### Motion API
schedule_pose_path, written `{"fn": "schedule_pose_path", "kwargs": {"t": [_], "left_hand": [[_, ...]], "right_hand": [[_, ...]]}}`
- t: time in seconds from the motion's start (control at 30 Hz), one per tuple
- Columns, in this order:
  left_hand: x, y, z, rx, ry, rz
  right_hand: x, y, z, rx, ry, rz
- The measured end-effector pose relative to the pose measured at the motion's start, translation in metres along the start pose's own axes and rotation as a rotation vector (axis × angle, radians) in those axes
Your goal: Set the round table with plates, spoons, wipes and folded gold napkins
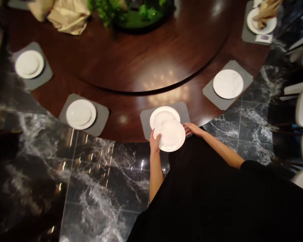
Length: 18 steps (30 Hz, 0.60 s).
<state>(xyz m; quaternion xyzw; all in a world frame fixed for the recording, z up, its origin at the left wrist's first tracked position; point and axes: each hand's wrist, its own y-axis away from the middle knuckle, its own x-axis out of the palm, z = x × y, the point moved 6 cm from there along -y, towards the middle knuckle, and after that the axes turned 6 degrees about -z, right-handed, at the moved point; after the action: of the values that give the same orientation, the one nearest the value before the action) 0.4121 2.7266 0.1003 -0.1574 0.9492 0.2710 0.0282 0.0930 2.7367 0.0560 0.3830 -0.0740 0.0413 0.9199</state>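
At the glossy brown wooden counter point(125, 122), left hand point(155, 144) grips a round white plate point(172, 135); right hand point(194, 129), fingers extended, should steady its rim.

Dim overall — warm glare on the tabletop point(166, 97), edges blurred.

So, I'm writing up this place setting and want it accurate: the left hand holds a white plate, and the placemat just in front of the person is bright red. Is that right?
Not quite: the placemat just in front of the person is grey, not bright red, as the head view shows. The left hand does hold a white plate.
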Motion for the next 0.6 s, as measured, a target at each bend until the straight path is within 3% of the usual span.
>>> {"fn": "schedule_pose_path", "kwargs": {"t": [0.07, 0.13, 0.27, 0.33, 0.4, 0.47, 0.53, 0.6], "left_hand": [[0.082, -0.009, -0.021, 0.088, -0.049, 0.115], [0.179, -0.006, -0.035, 0.139, -0.038, 0.274], [0.377, 0.028, -0.045, 0.041, 0.015, 0.618], [0.451, 0.047, -0.041, -0.071, -0.03, 0.675], [0.499, 0.059, -0.037, -0.15, -0.076, 0.657], [0.524, 0.064, -0.032, -0.202, -0.097, 0.664], [0.527, 0.062, -0.025, -0.271, -0.106, 0.695], [0.504, 0.052, -0.014, -0.336, -0.111, 0.603]], "right_hand": [[-0.051, 0.014, 0.017, -0.169, 0.049, -0.149], [-0.13, 0.025, 0.037, -0.295, 0.153, -0.379], [-0.33, 0.039, 0.081, -0.301, 0.279, -0.702], [-0.429, 0.037, 0.109, -0.28, 0.357, -0.822], [-0.509, 0.022, 0.141, -0.255, 0.469, -0.881], [-0.566, -0.007, 0.171, -0.221, 0.562, -0.888], [-0.598, -0.045, 0.197, -0.182, 0.635, -0.857], [-0.612, -0.082, 0.215, -0.146, 0.696, -0.806]]}}
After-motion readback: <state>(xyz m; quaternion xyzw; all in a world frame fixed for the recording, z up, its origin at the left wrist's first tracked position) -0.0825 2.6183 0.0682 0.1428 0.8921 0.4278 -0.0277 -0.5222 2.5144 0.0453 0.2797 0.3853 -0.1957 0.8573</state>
